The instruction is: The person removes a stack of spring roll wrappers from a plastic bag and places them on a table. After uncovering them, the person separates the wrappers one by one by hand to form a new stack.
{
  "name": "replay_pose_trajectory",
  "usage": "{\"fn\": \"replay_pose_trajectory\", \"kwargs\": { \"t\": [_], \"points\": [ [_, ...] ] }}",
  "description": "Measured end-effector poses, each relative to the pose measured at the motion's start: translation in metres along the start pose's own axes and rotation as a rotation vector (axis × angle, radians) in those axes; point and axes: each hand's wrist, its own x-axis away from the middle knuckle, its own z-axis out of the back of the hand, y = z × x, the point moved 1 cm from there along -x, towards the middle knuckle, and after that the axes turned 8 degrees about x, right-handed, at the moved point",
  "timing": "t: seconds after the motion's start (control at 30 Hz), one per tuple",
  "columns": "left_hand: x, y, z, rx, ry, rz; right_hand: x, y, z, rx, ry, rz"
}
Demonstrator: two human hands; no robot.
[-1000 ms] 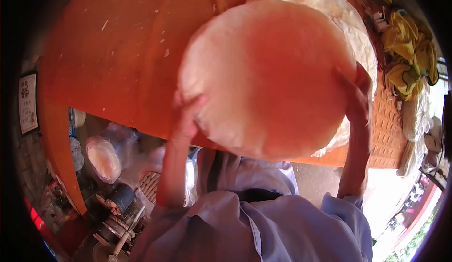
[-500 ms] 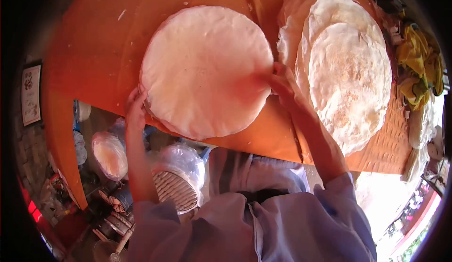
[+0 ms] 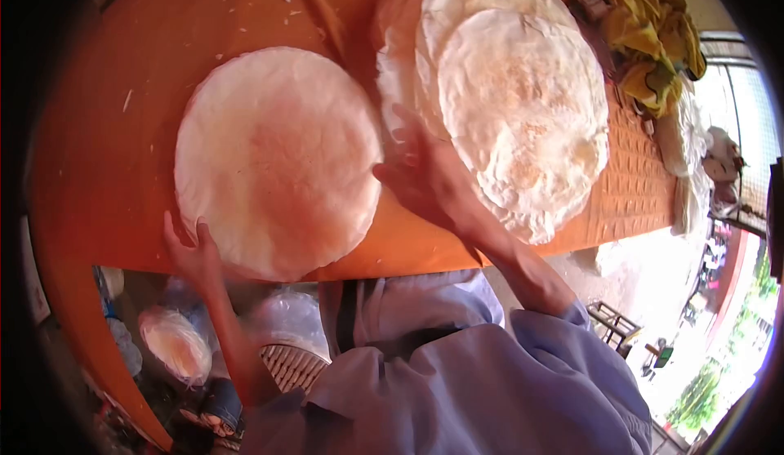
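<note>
A pale, round stack of thin flatbread-like sheets (image 3: 278, 153) lies on the orange-covered table (image 3: 106, 185), its near side at the table's edge. At its lower left rim is my left hand (image 3: 196, 255), thumb and fingers spread apart. My right hand (image 3: 420, 169) hovers open at the stack's right side, fingers apart, between it and a second pile. That second pile of larger, wrinkled round sheets (image 3: 523, 95) has uneven edges and faint brown patches on top. My right forearm passes in front of its lower left edge.
Yellow cloth (image 3: 649, 38) lies at the far right, with white plastic bags (image 3: 682, 136) beyond the table's end. Below the table edge are a plastic-wrapped bundle (image 3: 175, 345) and a slatted round basket (image 3: 292, 365). White scraps dot the tabletop.
My hands have loosened from the rim of the round stack and opened. The right hand has moved off its edge toward the second pile. The view has swung to the right.
</note>
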Motion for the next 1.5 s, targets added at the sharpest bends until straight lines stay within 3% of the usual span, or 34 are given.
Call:
{"fn": "replay_pose_trajectory", "kwargs": {
  "t": [0.03,0.07,0.1,0.17,0.23,0.3,0.37,0.43,0.47,0.57,0.6,0.63,0.7,0.8,0.83,0.87,0.9,1.0,1.1,1.13,1.23,1.3,1.37,1.43,1.5],
  "points": [
    [0.009,0.035,-0.003,-0.078,-0.021,-0.074,0.015,-0.003,0.021,-0.095,0.008,-0.012],
    [0.014,0.037,-0.010,-0.237,-0.087,-0.323,0.029,0.005,0.039,0.017,0.083,0.080],
    [0.020,0.043,-0.020,-0.295,-0.192,-0.393,0.041,0.015,0.061,0.130,0.160,0.173],
    [0.035,0.055,-0.045,-0.402,-0.407,-0.540,0.056,0.048,0.099,0.586,0.237,0.108],
    [0.036,0.046,-0.056,-0.416,-0.482,-0.541,0.076,0.098,0.120,0.707,0.058,-0.111],
    [0.039,0.047,-0.057,-0.420,-0.489,-0.527,0.102,0.129,0.123,0.814,-0.066,-0.092],
    [0.041,0.063,-0.058,-0.347,-0.468,-0.438,0.110,0.140,0.127,0.901,-0.041,0.083],
    [0.044,0.080,-0.062,-0.218,-0.437,-0.345,0.115,0.153,0.135,0.854,0.019,0.099],
    [0.050,0.097,-0.064,-0.138,-0.439,-0.406,0.119,0.158,0.137,0.826,0.045,0.111],
    [0.087,0.117,-0.090,0.369,-0.538,-0.012,0.121,0.157,0.143,0.735,0.153,0.194],
    [0.100,0.125,-0.101,0.470,-0.656,0.005,0.116,0.156,0.144,0.751,0.271,0.257],
    [0.115,0.136,-0.112,0.569,-0.777,0.024,0.112,0.160,0.144,0.758,0.231,0.282],
    [0.161,0.177,-0.153,0.822,-1.016,0.359,0.098,0.178,0.153,0.770,0.163,0.336],
    [0.185,0.201,-0.183,0.837,-1.061,0.363,0.066,0.158,0.222,0.658,0.391,0.326],
    [0.190,0.204,-0.191,0.869,-1.053,0.403,0.060,0.131,0.250,0.846,0.495,0.363],
    [0.192,0.208,-0.199,0.904,-1.044,0.435,0.060,0.103,0.273,0.816,0.577,0.310],
    [0.194,0.214,-0.206,0.896,-1.029,0.476,0.060,0.079,0.289,0.874,0.712,0.451],
    [0.199,0.232,-0.221,0.907,-1.018,0.590,0.072,0.081,0.269,0.862,0.549,0.481],
    [0.205,0.248,-0.237,0.989,-1.058,0.674,0.067,0.152,0.220,0.782,0.226,0.329],
    [0.210,0.250,-0.245,1.015,-1.064,0.700,0.061,0.174,0.210,0.668,0.209,0.298],
    [0.220,0.262,-0.263,1.025,-1.091,0.749,0.027,0.191,0.243,0.930,0.165,0.250],
    [0.223,0.268,-0.275,1.029,-1.084,0.807,0.024,0.137,0.295,0.886,0.466,0.376],
    [0.224,0.270,-0.279,1.026,-1.085,0.862,0.042,0.105,0.323,0.960,0.589,0.451],
    [0.226,0.271,-0.284,1.064,-1.066,0.892,0.066,0.107,0.310,1.059,0.469,0.436],
    [0.229,0.265,-0.291,1.062,-1.075,0.844,0.074,0.163,0.264,0.928,0.362,0.373]
  ]
}}
